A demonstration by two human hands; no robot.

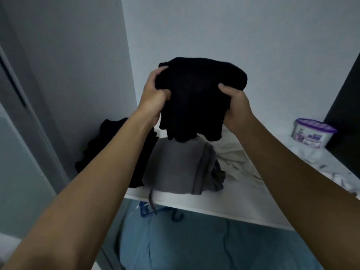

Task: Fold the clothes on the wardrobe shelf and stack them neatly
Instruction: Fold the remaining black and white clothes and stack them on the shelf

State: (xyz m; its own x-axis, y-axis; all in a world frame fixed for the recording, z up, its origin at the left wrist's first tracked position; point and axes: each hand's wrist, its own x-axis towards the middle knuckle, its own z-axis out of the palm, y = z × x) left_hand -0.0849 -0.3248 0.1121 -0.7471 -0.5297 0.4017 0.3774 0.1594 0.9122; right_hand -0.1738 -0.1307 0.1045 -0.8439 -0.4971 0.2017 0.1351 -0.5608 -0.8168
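A bunched black knit garment point(194, 98) hangs in the air above the white wardrobe shelf point(224, 208), its lower edge just over a folded grey fabric garment point(175, 168) at the shelf's near edge. A rumpled black heap of clothing point(105, 129) lies to the left, and a crumpled cream cloth point(239, 162) lies to the right.

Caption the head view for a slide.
Left hand and right hand hold a black garment above grey clothes on the shelf.
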